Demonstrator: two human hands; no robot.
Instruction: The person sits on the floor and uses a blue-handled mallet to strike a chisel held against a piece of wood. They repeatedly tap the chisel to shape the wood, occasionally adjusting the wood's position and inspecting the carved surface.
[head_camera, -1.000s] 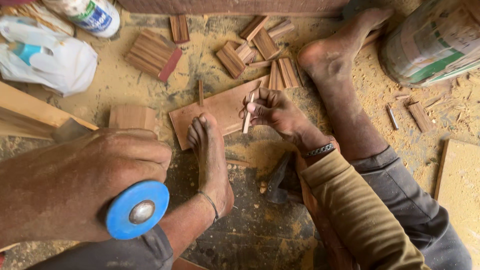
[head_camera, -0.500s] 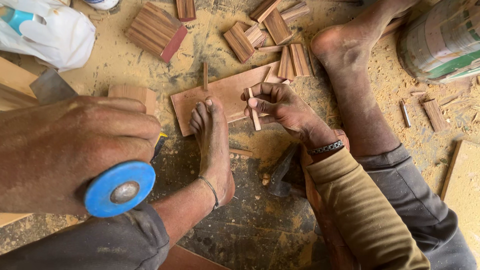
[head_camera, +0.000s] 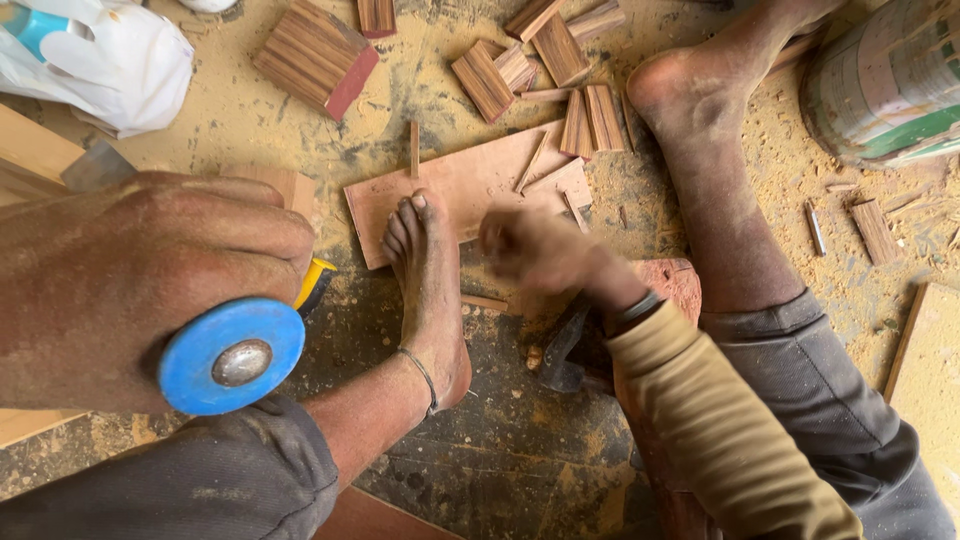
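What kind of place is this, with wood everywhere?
Probably a small woodworking shop, with the person working on the ground. Sawdust covers the floor, cut wooden blocks lie about, and the left hand holds a blue-capped tool.

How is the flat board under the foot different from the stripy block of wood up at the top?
The flat board is thin, wide and plain pinkish; the stripy block is thicker, smaller and dark-grained, with a red end face. The board lies by the toes of a foot, thin slivers on it; the block lies alone on the sawdust. Both are wooden, dusty and rest flat on the floor.
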